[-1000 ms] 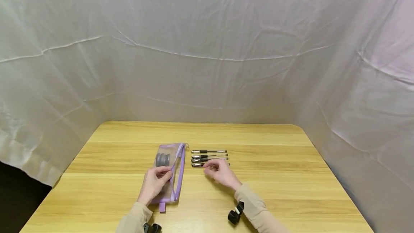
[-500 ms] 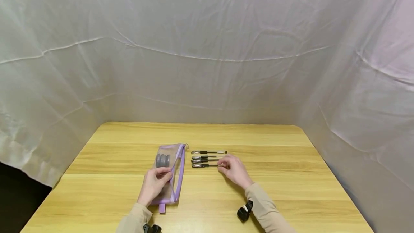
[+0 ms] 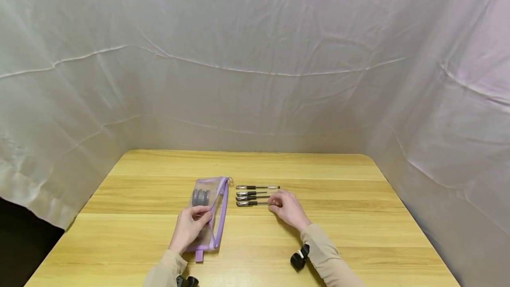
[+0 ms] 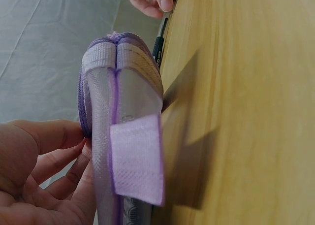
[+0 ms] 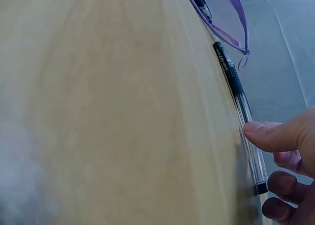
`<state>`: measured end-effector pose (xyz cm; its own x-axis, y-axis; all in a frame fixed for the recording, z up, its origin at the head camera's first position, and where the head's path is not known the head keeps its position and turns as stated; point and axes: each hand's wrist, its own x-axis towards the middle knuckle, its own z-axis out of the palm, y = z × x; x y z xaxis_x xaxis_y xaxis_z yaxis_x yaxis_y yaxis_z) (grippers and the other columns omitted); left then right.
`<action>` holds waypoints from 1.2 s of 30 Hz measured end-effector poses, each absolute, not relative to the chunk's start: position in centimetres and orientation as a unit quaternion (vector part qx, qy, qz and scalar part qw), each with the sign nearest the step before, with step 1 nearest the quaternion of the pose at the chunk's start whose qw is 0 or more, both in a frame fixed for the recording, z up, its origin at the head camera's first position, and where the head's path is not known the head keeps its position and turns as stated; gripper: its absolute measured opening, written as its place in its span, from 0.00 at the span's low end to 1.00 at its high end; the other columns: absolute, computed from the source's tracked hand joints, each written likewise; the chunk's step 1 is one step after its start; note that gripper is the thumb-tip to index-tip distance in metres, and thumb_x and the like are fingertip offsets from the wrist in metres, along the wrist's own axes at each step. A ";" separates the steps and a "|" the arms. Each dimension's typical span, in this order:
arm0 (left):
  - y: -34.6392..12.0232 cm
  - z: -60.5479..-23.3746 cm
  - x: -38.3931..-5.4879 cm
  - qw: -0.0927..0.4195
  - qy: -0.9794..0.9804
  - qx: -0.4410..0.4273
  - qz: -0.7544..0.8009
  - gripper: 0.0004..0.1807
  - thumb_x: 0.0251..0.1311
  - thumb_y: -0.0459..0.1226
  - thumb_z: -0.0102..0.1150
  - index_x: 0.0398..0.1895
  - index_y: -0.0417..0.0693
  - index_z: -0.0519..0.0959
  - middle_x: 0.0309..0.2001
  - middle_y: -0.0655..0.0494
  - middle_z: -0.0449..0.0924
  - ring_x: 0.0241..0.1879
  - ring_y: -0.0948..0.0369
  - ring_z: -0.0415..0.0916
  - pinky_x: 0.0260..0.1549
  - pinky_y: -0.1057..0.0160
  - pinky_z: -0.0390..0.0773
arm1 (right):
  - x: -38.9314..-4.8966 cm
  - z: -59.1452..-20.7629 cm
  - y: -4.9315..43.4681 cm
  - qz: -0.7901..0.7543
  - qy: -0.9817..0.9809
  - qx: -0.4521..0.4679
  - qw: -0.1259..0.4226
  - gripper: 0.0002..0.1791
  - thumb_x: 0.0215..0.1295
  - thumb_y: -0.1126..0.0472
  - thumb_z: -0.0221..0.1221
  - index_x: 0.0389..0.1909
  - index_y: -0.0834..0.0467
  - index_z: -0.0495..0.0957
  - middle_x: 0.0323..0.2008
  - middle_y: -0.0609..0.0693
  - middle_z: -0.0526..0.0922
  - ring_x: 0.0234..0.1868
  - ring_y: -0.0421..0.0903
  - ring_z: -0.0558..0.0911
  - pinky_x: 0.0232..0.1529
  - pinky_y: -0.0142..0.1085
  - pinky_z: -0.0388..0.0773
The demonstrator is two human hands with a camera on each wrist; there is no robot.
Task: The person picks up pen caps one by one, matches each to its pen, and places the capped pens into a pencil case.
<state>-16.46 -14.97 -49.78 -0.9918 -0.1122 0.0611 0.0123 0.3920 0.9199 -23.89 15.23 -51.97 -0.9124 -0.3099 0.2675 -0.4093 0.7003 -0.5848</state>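
Observation:
A purple-edged mesh zip pouch lies at the left middle of the table, its zip side parted. My left hand pinches the edge of that opening between thumb and fingers. Dark grey ridged shapes show through the mesh. Right of the pouch several clear gel pens with black grips lie in a row. My right hand is at the tip end of the nearest pen, thumb and curled fingers about its clear barrel. That hand partly covers the ends of the middle pens.
The farthest pen lies apart from my fingers. A metal ring hangs at the pouch's far corner, and a purple fabric tab at its near end. Grey cloth encloses the wooden table at the back and sides.
My right hand has shifted right along the nearest pen, from its middle to its far right end, and has stayed there since. My left hand keeps its hold on the pouch.

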 end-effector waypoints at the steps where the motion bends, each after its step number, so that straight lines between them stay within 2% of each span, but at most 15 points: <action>1: -15.0 -49.8 -16.5 0.056 -0.833 0.030 -0.550 0.10 0.60 0.28 0.65 0.44 0.31 0.85 0.36 0.41 0.88 0.30 0.65 0.80 0.29 0.73 0.80 | -23.9 -51.9 15.2 0.334 -0.920 0.192 0.070 0.06 0.56 0.65 0.71 0.33 0.52 0.86 0.29 0.41 0.76 0.29 0.35 0.71 0.32 0.28 0.69; 7: -15.0 -49.7 -16.4 0.056 -0.836 0.032 -0.546 0.11 0.60 0.28 0.65 0.44 0.32 0.85 0.36 0.42 0.88 0.30 0.65 0.80 0.29 0.73 0.79 | -24.1 -51.8 14.9 0.337 -0.922 0.180 0.056 0.06 0.57 0.66 0.70 0.35 0.53 0.86 0.26 0.41 0.74 0.27 0.36 0.69 0.31 0.28 0.67; 13: -15.0 -49.7 -16.4 0.056 -0.835 0.030 -0.547 0.11 0.60 0.28 0.65 0.45 0.31 0.85 0.36 0.41 0.88 0.30 0.65 0.80 0.29 0.73 0.80 | -24.4 -51.9 14.9 0.332 -0.925 0.180 0.048 0.05 0.58 0.65 0.69 0.32 0.53 0.85 0.25 0.42 0.74 0.27 0.37 0.69 0.30 0.28 0.66; 22: -14.9 -49.6 -16.4 0.055 -0.834 0.030 -0.548 0.10 0.60 0.27 0.64 0.44 0.31 0.85 0.36 0.41 0.88 0.30 0.65 0.80 0.29 0.73 0.80 | -24.6 -51.6 14.8 0.301 -0.935 0.180 0.050 0.03 0.57 0.65 0.69 0.29 0.54 0.85 0.28 0.43 0.80 0.30 0.37 0.72 0.31 0.29 0.69; 36: -14.9 -49.7 -16.4 0.057 -0.836 0.027 -0.545 0.10 0.60 0.28 0.64 0.44 0.31 0.85 0.36 0.41 0.88 0.30 0.65 0.80 0.29 0.73 0.79 | -24.1 -51.1 14.8 0.276 -0.941 0.193 0.042 0.03 0.60 0.63 0.68 0.29 0.52 0.84 0.30 0.43 0.78 0.31 0.38 0.74 0.33 0.31 0.72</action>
